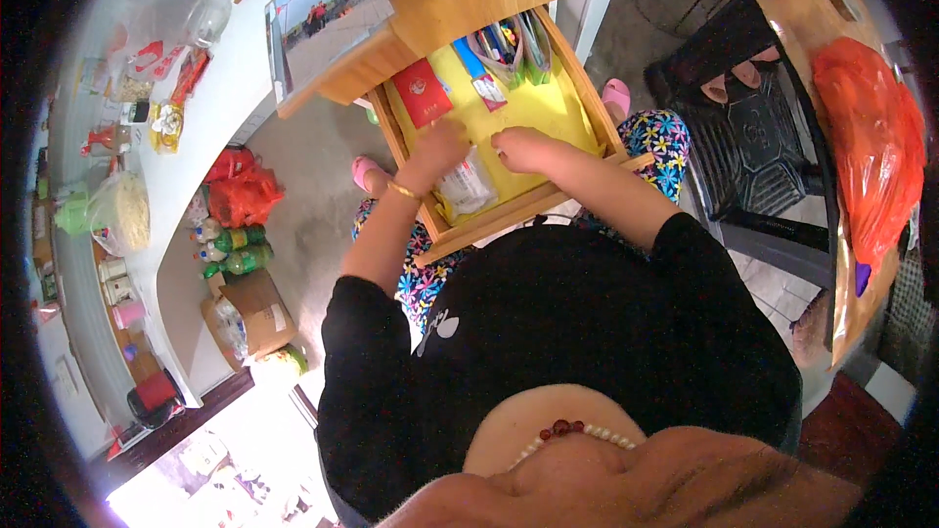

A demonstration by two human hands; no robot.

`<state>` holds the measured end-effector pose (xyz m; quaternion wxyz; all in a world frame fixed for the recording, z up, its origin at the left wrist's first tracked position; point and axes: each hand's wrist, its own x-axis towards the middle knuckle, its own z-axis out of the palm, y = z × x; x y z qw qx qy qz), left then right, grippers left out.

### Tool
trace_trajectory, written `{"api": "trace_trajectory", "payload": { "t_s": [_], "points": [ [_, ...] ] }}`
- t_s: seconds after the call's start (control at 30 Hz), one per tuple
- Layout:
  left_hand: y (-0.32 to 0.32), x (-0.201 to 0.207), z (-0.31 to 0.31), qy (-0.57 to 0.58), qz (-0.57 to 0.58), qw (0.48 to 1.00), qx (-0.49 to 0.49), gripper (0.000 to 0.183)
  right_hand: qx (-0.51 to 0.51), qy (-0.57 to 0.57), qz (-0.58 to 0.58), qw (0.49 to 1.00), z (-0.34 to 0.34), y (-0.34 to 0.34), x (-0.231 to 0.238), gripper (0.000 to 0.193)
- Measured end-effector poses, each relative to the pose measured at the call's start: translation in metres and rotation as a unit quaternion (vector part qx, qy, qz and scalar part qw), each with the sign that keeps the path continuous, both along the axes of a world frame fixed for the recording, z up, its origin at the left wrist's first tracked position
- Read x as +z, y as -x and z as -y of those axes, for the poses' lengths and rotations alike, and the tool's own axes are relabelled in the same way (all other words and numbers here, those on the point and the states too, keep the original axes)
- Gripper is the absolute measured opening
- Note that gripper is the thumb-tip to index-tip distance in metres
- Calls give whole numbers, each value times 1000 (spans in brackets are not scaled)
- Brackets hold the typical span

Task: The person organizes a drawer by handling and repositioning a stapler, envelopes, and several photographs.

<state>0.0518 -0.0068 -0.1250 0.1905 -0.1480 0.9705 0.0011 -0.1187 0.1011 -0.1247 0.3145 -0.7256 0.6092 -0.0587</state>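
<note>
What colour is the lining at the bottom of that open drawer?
The lining is bright yellow; it shows best in the head view.

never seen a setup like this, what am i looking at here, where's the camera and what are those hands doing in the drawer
There is no machine here: the hands are a person's own, bare. The single picture comes from a camera worn on the person's head, looking down; its wide lens bends straight edges near the rim. Below the hands is an open wooden drawer with a yellow lining. On it lie a red booklet and a clear plastic packet, with stuffed pouches at the far end. The left hand is between booklet and packet, somewhat blurred; the right hand is over the lining with its fingers bent. Whether either one holds anything, I can't tell.
</note>
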Motion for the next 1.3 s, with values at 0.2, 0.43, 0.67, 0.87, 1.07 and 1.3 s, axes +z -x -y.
{"api": "trace_trajectory", "payload": {
  "t_s": [0.2, 0.43, 0.67, 0.87, 1.07, 1.3],
  "points": [
    [14, 45, -64, -163, -130, 940, 272, 41, -42, -33, -4, 999, -2, 13, -5, 25],
    [5, 26, -64, -160, -52, 937, 305, 51, -28, -46, -21, 998, -3, 5, -4, 26],
    [-3, 22, -76, -168, -43, 941, 291, 49, -28, -37, -9, 999, -5, 7, -16, 30],
    [1, 36, -83, -162, -35, 942, 290, 46, -14, -55, -23, 998, -5, 6, -13, 30],
    [-5, 32, -79, -169, -58, 939, 295, 43, -8, -45, -9, 999, -7, 7, -4, 30],
    [-13, 91, -78, -140, -286, 874, 367, 31, -9, -28, -23, 999, -10, 6, -6, 28]
  ]
}}
